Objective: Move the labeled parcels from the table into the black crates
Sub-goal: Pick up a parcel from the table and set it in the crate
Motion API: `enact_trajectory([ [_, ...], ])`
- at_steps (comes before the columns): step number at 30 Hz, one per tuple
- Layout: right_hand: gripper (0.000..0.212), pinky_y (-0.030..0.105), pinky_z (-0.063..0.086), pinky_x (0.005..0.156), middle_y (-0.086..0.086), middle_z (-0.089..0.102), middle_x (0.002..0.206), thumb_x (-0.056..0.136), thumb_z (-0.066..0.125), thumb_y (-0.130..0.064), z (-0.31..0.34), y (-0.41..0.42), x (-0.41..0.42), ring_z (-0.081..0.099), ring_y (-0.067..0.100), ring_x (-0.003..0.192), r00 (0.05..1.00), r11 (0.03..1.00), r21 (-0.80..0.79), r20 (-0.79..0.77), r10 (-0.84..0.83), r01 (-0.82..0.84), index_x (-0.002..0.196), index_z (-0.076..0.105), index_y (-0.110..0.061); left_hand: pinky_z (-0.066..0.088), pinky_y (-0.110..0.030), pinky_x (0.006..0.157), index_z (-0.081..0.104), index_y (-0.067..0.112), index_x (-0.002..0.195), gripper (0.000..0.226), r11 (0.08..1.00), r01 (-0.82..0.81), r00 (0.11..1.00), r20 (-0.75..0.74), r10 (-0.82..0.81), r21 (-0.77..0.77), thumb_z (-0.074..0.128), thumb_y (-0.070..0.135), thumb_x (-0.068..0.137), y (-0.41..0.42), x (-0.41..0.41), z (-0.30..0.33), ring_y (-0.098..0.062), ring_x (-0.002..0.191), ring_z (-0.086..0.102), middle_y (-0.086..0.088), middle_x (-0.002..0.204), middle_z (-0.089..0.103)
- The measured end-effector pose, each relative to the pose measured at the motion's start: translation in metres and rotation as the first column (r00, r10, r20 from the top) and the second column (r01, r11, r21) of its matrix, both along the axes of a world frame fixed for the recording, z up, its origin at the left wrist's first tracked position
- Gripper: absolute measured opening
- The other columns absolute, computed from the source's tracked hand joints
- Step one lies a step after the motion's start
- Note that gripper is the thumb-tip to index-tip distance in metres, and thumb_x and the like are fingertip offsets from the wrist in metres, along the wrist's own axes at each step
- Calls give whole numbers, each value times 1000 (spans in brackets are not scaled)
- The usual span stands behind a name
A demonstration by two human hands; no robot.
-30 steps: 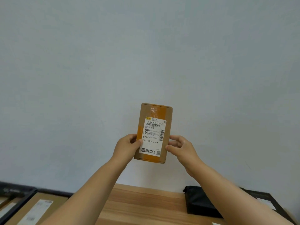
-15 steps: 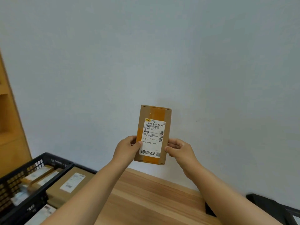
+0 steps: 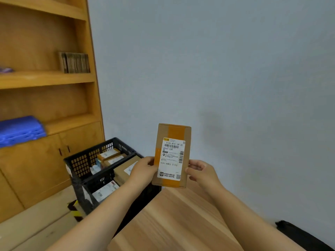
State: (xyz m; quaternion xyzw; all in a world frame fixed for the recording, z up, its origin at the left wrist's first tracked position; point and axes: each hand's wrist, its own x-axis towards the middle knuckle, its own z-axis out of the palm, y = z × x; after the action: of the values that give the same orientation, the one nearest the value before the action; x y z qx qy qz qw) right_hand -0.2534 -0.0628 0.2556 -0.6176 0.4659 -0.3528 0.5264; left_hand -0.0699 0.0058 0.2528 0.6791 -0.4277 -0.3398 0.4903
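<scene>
A: Where is the parcel (image 3: 172,156) now?
B: Upright, off the bench (image 3: 174,220), label facing the camera. The left hand (image 3: 143,171) pinches its left edge, thumb on the front. The right hand (image 3: 199,172) pinches the right edge the same way. Each grip is pressed onto the box, not spread.

A: What has changed in the last second?
B: The view has swung left. A second ago there was mostly wall, with the crates barely showing at the lower edge. Now the crates (image 3: 101,171) sit at eight o'clock from the parcel, just beside the bench end, with a shelf unit (image 3: 45,78) behind them.

A: And the parcel itself?
B: Held as before, same grip, same tilt.

A: So what does that mean?
B: I judge the carry is under way. The near crate already holds labeled boxes, so the drop must find a free spot, likely down toward eight o'clock.
</scene>
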Motion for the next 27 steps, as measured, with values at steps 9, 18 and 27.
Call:
enact_trajectory([
  [9,20,13,49,56,-2,71,90,87,63,-1,-16,20,152,66,7,78,987,986,48,3,162,-162,105,64,-11,49,-17,70,56,25,110,22,989,-145,989,-38,145,-12,63,29,89,53,139,-21,-1,92,57,13,99,61],
  [18,17,13,47,55,-1,71,92,89,62,-7,-55,60,365,66,5,75,971,956,171,68,229,-237,105,65,-11,48,-29,85,48,19,132,44,967,-255,966,46,253,26,60,29,91,108,335,-41,-13,100,54,5,108,56],
  [27,22,28,53,76,0,72,101,86,66,-15,-94,53,506,66,16,98,966,932,255,35,258,-258,108,65,-16,47,-18,69,53,20,126,46,969,-243,968,-45,245,54,68,10,84,117,474,-71,-4,96,58,11,105,62],
])
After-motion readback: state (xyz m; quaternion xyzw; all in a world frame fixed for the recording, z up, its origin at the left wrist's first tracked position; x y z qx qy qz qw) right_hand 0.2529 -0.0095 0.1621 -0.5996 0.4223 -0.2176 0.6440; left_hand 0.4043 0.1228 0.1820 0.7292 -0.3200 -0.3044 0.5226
